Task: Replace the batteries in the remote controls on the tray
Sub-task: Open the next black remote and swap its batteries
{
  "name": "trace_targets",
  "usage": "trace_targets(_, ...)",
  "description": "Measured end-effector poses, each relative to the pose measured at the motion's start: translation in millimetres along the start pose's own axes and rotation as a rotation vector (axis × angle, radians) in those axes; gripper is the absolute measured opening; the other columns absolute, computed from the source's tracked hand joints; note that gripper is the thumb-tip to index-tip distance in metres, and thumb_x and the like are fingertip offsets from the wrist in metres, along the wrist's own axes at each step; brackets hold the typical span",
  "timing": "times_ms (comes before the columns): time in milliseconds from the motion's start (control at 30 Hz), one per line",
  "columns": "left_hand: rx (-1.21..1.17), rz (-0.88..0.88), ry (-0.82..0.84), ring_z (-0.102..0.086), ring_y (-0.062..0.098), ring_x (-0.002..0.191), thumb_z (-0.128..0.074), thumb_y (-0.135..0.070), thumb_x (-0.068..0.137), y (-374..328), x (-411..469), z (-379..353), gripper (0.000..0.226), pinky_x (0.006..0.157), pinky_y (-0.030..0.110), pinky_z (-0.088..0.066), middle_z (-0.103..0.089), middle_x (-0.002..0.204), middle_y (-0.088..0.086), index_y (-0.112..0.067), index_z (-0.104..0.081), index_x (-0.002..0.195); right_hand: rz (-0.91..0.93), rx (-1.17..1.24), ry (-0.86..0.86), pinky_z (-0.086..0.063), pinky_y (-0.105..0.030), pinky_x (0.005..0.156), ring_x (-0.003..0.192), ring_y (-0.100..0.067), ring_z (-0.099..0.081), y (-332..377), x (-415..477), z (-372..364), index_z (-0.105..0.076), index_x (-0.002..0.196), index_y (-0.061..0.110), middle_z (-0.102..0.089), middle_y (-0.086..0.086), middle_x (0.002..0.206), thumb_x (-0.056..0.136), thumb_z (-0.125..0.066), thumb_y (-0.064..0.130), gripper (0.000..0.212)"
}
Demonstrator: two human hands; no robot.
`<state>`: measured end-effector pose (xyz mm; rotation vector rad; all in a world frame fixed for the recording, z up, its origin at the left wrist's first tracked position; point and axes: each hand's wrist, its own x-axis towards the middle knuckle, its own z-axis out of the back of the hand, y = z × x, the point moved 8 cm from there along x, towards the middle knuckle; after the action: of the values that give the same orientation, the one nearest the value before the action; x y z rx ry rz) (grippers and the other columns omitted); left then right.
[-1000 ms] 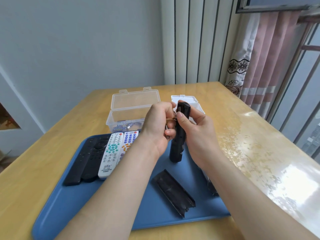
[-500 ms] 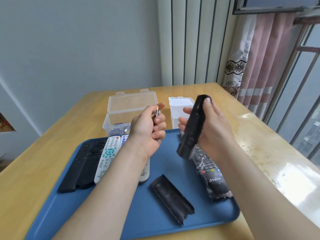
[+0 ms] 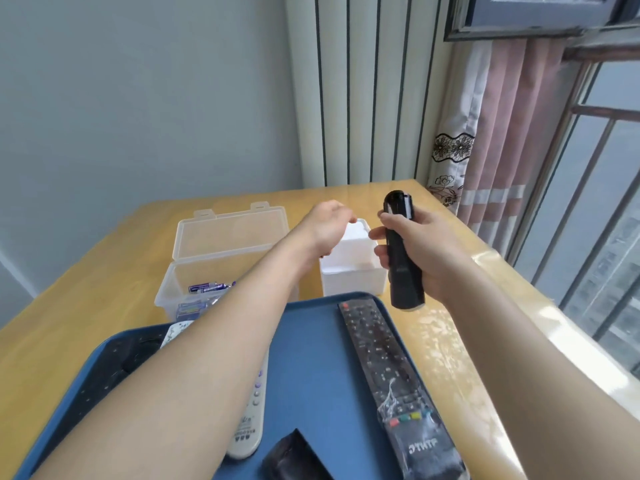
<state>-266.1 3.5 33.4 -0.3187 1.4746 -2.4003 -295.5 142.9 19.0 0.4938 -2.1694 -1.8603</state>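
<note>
Left hand (image 3: 329, 223), grip unclear, reaches over white box (image 3: 353, 271) at twelve o'clock, likely discarding a battery; right hand (image 3: 419, 251) clasps black remote (image 3: 401, 258) upright.

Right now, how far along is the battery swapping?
Early to midway, I'd guess. Done: one black remote has been opened, and its cover lies on the blue tray. In hand: the right hand holds that remote while the left hand reaches over the white box, apparently dropping an old battery. Left: fresh batteries wait in the clear box, and the other remotes look untouched.
</note>
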Motion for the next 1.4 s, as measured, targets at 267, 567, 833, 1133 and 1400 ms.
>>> trace_targets(267, -0.006, -0.130, -0.016, -0.058, 0.015, 0.094, -0.037, -0.019, 0.098, 10, 16, -1, 0.033, 0.087, 0.033, -0.048, -0.066, 0.096, 0.002, -0.016, -0.069, 0.089, 0.010, -0.110, 0.044, -0.048, -0.027, 0.050, 0.053, -0.016, -0.052, -11, 25, -1, -0.060, 0.109, 0.003, -0.069, -0.015, 0.085, 0.092, -0.062, 0.009, 0.018)
trace_targets(567, 0.189, -0.058, -0.063, -0.055, 0.010, 0.057, -0.049, -0.005, 0.088, 26, -11, 73, 0.024, 0.055, 0.021, -0.045, -0.071, 0.072, -0.002, -0.016, -0.071, 0.087, 0.129, -0.418, 0.270, -0.046, -0.025, 0.053, 0.056, -0.016, -0.055, 0, 14, -48, -0.066, 0.092, 0.003, -0.068, -0.008, 0.071, 0.084, -0.065, -0.001, 0.009)
trace_targets(833, 0.592, 0.193, 0.093, -0.062, 0.007, 0.060, -0.066, -0.011, 0.083, 91, -33, 135, 0.011, 0.054, 0.020, -0.046, -0.074, 0.074, -0.001, -0.019, -0.074, 0.083, 0.367, -1.065, 0.393, -0.037, -0.009, 0.047, 0.056, -0.011, -0.052, -1, -1, -134, -0.068, 0.088, 0.017, -0.060, 0.004, 0.070, 0.086, -0.064, 0.016, 0.005)
trace_targets(1133, 0.499, 0.202, 0.418, -0.064, 0.008, 0.076, -0.059, -0.021, 0.093, 110, -32, 94, 0.018, 0.070, 0.029, -0.054, -0.074, 0.091, -0.001, -0.022, -0.076, 0.086, 0.365, -1.329, 0.491, -0.043, -0.028, 0.060, 0.069, -0.022, -0.054, -23, 0, -163, -0.067, 0.092, 0.020, -0.057, 0.004, 0.068, 0.084, -0.064, 0.013, 0.011)
trace_targets(1400, 0.421, 0.184, 0.453, -0.060, 0.011, 0.078, -0.062, -0.027, 0.091, 110, -31, 105, 0.018, 0.075, 0.024, -0.050, -0.069, 0.083, -0.004, -0.017, -0.076, 0.092, 0.270, -1.268, 0.529, -0.039, -0.013, 0.045, 0.053, -0.013, -0.051, -24, 10, -161, -0.067, 0.088, 0.021, -0.056, 0.005, 0.064, 0.080, -0.073, 0.017, 0.010)
